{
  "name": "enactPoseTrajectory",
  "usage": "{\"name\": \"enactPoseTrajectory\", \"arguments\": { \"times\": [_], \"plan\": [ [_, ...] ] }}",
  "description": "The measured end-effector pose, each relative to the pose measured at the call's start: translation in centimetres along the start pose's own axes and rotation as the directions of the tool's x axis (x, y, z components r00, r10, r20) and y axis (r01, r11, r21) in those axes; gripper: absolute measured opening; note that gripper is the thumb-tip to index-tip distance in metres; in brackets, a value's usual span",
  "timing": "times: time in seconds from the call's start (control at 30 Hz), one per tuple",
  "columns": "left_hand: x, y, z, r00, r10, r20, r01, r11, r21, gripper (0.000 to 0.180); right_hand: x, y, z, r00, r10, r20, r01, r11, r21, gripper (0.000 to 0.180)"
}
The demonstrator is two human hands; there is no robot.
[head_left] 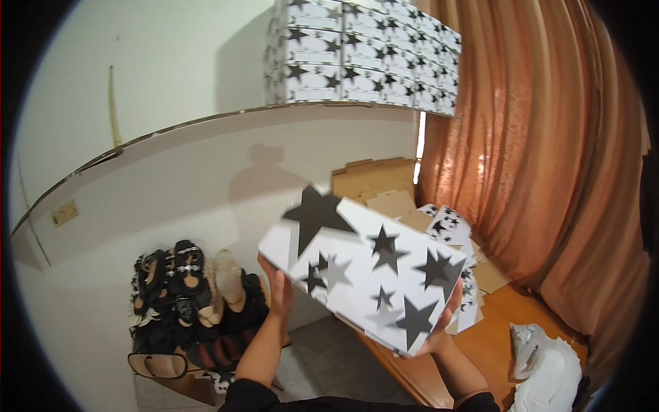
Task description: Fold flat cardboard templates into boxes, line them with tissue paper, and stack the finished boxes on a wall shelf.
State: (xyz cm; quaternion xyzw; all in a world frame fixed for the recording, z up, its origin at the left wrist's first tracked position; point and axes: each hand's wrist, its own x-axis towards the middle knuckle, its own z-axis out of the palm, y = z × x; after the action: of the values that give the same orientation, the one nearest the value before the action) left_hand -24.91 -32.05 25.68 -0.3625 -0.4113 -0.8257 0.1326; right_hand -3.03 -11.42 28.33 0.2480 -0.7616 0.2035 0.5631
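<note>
A white shoebox (350, 257) printed with black and grey stars is held up in front of me, tilted down to the right. My left hand (280, 292) grips its near left end, the fingers partly hidden behind the box. At the right end my right hand (439, 329) is wrapped round the lower corner, and its fingers under the box are out of sight. The box appears closed; what may be inside cannot be seen.
Matching star-printed boxes (371, 62) are stacked on a wall shelf (185, 127). Several shoes (185, 288) are piled at the lower left. A wooden table (480, 350) bears flattened cardboard (491, 271) and a white plastic bag (549, 374). An orange curtain (522, 137) hangs at the right.
</note>
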Motion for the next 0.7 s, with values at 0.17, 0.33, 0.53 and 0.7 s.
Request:
{"name": "enactPoseTrajectory", "arguments": {
  "times": [0.17,0.33,0.53,0.7],
  "plan": [
    [13.2,8.7,-0.8,0.871,0.461,0.169,-0.490,0.841,0.231,0.085,9.5,-0.2,8.9,0.964,-0.087,-0.251,0.093,0.996,0.013,0.113],
    [25.9,18.0,-0.7,0.730,0.588,0.347,-0.653,0.452,0.608,0.071,18.9,-0.2,15.2,0.861,-0.134,-0.491,0.126,0.991,-0.048,0.110],
    [29.7,18.9,-4.5,0.971,0.213,0.110,-0.229,0.685,0.692,0.053,27.6,-0.9,23.2,0.885,0.203,-0.419,-0.166,0.978,0.125,0.102],
    [28.5,16.0,-5.1,0.907,0.246,0.342,-0.421,0.479,0.770,0.063,30.7,0.4,25.6,0.837,0.320,-0.445,-0.253,0.946,0.203,0.095]
  ]
}}
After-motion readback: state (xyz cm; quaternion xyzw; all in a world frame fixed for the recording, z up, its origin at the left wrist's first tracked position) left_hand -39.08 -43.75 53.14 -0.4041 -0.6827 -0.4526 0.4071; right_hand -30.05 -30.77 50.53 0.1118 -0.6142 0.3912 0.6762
